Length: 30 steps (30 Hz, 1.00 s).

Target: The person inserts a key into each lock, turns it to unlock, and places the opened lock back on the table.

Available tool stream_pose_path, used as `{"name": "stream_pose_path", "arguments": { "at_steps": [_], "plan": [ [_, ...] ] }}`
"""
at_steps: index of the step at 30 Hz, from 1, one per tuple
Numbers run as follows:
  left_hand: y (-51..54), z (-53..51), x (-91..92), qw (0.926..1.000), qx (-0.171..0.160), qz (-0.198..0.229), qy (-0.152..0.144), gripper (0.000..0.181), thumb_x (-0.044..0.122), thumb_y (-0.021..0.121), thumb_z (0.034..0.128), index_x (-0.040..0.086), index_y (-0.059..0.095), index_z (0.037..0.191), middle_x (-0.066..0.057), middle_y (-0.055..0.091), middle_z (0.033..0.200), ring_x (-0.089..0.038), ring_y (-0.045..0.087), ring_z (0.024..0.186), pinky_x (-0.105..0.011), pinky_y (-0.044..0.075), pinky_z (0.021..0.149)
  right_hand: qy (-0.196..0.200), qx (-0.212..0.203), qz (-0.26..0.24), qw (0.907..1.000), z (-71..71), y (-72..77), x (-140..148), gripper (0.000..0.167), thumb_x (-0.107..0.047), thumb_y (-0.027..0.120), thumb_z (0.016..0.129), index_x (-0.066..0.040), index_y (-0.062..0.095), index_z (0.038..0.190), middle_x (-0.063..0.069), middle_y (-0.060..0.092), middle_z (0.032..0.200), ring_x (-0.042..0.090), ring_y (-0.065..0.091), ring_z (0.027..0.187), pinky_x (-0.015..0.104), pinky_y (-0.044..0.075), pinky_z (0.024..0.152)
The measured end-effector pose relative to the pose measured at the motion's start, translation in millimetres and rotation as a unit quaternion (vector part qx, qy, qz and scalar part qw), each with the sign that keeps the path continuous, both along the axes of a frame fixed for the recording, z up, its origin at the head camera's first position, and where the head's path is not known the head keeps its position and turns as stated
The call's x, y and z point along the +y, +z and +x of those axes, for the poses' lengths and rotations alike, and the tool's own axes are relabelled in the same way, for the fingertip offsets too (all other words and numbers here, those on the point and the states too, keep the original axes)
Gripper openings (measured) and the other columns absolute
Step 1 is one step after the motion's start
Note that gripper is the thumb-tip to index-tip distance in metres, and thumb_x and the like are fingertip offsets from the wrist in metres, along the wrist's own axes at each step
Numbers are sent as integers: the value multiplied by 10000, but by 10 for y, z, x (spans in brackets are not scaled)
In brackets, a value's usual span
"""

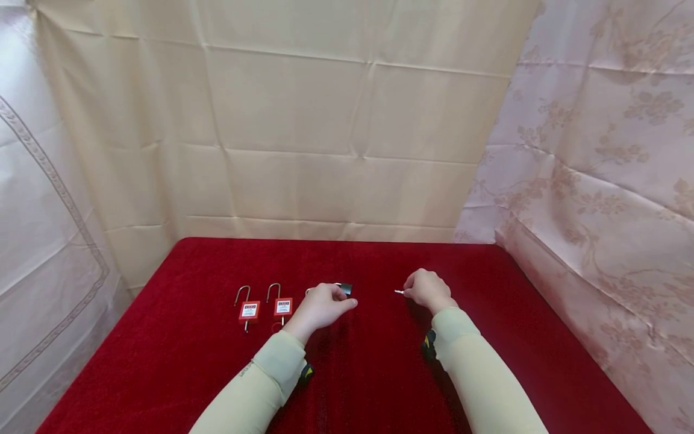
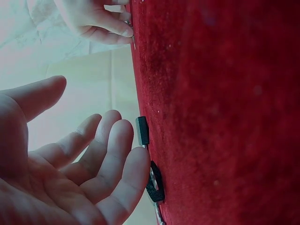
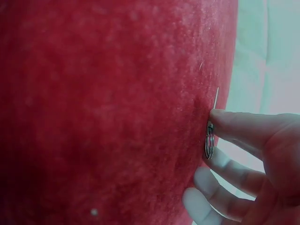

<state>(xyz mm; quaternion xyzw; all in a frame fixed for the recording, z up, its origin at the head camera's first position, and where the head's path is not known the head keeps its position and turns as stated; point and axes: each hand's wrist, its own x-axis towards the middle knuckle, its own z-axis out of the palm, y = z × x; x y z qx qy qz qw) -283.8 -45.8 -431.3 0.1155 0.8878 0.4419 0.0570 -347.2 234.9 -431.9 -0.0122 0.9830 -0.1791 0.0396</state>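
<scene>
My right hand (image 1: 429,290) pinches a small silver key (image 3: 216,97) between thumb and fingers, low over the red cloth. A key ring (image 3: 209,143) hangs at the key's end, beside the fingers. Further left, my left hand (image 1: 321,308) has its fingers relaxed and slightly bent, with nothing in its palm. Just beyond it lies a dark padlock (image 1: 346,290), partly hidden by the fingers in the head view. Past the fingertips, the left wrist view shows this padlock's dark body (image 2: 142,131) and a second dark piece (image 2: 155,183), partly covered.
Two red padlocks, a left one (image 1: 249,311) and a right one (image 1: 283,306), lie left of my left hand. Their shackles stand open and keys stick out below. A red cloth (image 1: 368,374) covers the table. Cream curtains (image 1: 287,120) hang behind it.
</scene>
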Motion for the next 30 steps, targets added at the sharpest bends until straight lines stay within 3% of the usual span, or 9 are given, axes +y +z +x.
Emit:
{"name": "stream_pose_path", "arguments": {
  "at_steps": [10, 18, 30],
  "plan": [
    [-20, -13, -12, 9999, -97, 56, -21, 232, 358, 730, 945, 130, 740, 986, 18, 662, 875, -187, 583, 797, -343, 503, 690, 378, 64, -70, 9992, -27, 5, 22, 38, -103, 796, 858, -75, 778, 878, 39, 691, 792, 230, 613, 756, 413, 544, 727],
    [-25, -8, -3, 9999, -104, 61, -48, 235, 366, 728, 946, 134, 742, 979, 20, 660, 870, -185, 581, 789, -342, 501, 685, 234, -77, -230, 9994, -23, -7, 60, 123, -104, 785, 862, -118, 730, 753, 17, 642, 712, 216, 553, 699, 358, 471, 647],
    [-3, 18, -7, 10000, -6, 16, -47, 232, 354, 728, 943, 124, 745, 964, 23, 663, 854, -180, 576, 778, -344, 497, 686, 231, -115, -342, 9991, 22, 19, 92, 76, -149, 805, 860, -166, 783, 790, -29, 688, 774, 195, 573, 755, 389, 488, 713]
  ]
}}
